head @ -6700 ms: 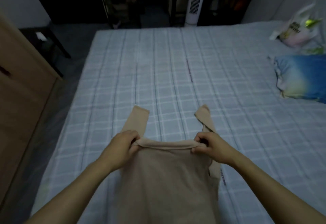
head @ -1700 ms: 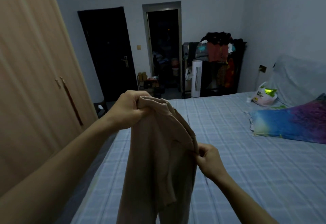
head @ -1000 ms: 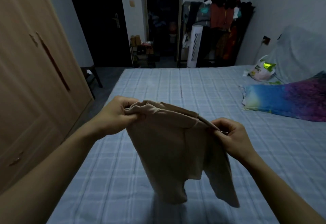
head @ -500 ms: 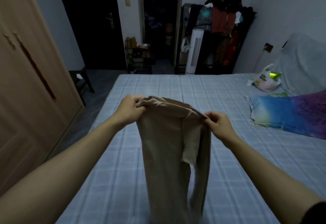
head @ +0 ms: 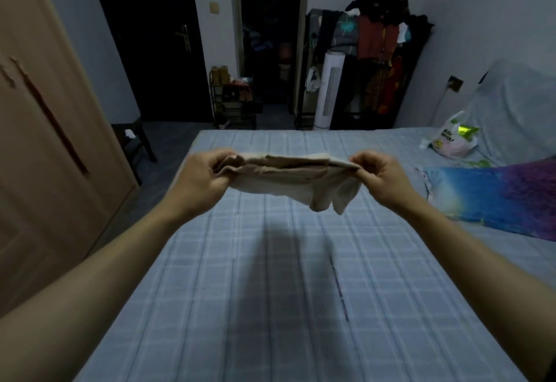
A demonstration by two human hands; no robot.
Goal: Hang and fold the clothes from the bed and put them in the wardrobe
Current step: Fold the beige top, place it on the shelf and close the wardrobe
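One beige garment (head: pixel 288 178) is stretched level in the air above the checked bed (head: pixel 270 291), a loose end drooping beneath its right half. The left hand (head: pixel 200 180) clenches one bunched end and the right hand (head: pixel 380 177) pinches the other — both grasp the cloth firmly. To fold it well, it seems best to keep the top edge taut, lower the garment flat onto the bed and smooth the dangling end before doubling it. The wardrobe (head: pixel 45 141) stands at the left — a bright pillow (head: pixel 496 198) lies right.

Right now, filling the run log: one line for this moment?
left hand: grips beige garment | right hand: grips it | garment: above bed
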